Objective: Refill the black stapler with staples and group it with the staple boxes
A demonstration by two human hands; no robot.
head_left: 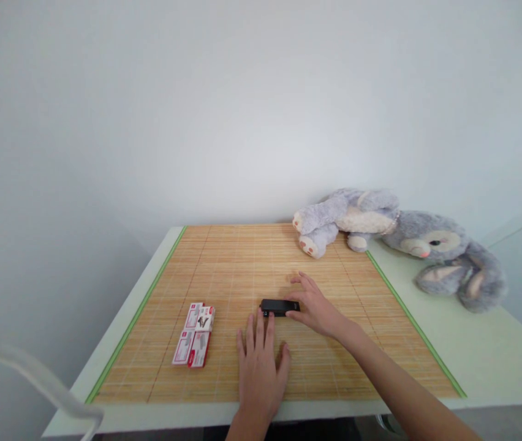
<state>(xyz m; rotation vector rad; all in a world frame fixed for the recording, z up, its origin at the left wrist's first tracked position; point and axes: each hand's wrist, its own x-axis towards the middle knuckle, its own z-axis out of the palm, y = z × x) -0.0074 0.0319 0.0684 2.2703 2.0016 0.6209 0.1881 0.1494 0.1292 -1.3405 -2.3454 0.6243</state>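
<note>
A black stapler (279, 307) lies crosswise on the bamboo mat (238, 263), in front of me. My right hand (317, 307) has its thumb and index finger around the stapler's right end, with the other fingers raised apart. My left hand (261, 367) rests palm down on the mat, fingers stretched out, the fingertips at the stapler's near left side. To the left of that hand, several small red and white boxes (199, 349) lie grouped together; they look like staple boxes.
A grey plush rabbit (366, 220) lies along the back right, partly over the mat's corner. The mat has green edges and covers much of a white table (431, 288). A pale curved bar (26, 370) stands at the lower left. A white wall rises behind.
</note>
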